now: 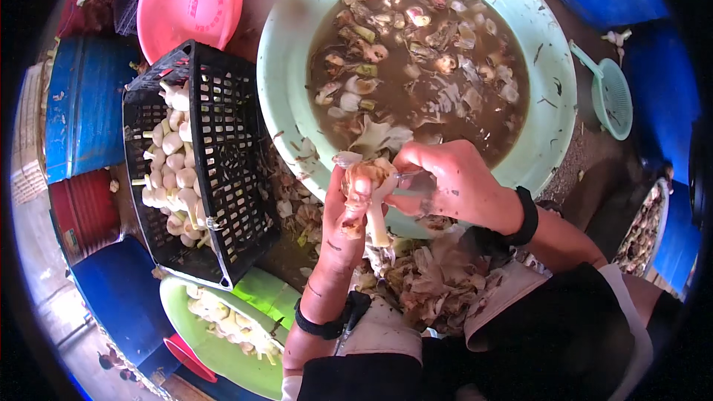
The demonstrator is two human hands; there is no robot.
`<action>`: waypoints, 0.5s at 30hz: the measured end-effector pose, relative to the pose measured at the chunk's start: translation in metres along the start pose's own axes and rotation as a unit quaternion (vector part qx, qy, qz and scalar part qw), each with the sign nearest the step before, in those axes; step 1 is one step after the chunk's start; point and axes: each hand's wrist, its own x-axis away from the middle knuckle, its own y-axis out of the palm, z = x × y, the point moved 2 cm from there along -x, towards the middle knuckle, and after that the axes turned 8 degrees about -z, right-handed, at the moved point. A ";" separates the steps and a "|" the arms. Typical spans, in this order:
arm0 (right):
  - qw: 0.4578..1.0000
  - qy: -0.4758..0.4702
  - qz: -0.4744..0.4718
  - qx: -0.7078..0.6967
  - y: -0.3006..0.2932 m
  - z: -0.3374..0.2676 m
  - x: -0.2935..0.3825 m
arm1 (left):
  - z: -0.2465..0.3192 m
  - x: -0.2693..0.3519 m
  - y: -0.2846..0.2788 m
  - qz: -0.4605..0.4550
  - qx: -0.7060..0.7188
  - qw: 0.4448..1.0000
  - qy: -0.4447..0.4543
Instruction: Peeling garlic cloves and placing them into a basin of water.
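Note:
My left hand [348,217] holds a garlic bulb [367,175], its thumb pressed across the bulb. Loose brown outer skin clings to the bulb, and its pale cut stem [379,225] points down. From the right, my right hand [454,186] reaches to the bulb's side, fingers curled around a small, thin metallic-looking tool [409,173]; blur and the fingers hide most of it. Just beyond both hands lies a large pale green basin [284,67] of murky brown water with garlic bulbs and peels floating in it.
Left stands a black plastic crate [228,167] holding peeled-looking garlic bulbs [175,161]. Below it is a green basin [184,312] with more garlic. A pink basin [172,0] sits behind. Garlic skins [440,284] heap before me. Right lie a green strainer [613,100] and blue barrels [663,78].

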 end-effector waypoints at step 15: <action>0.980 -0.035 -0.141 0.132 -0.008 -0.003 0.001 | 0.002 0.006 0.001 -0.139 0.006 0.990 0.010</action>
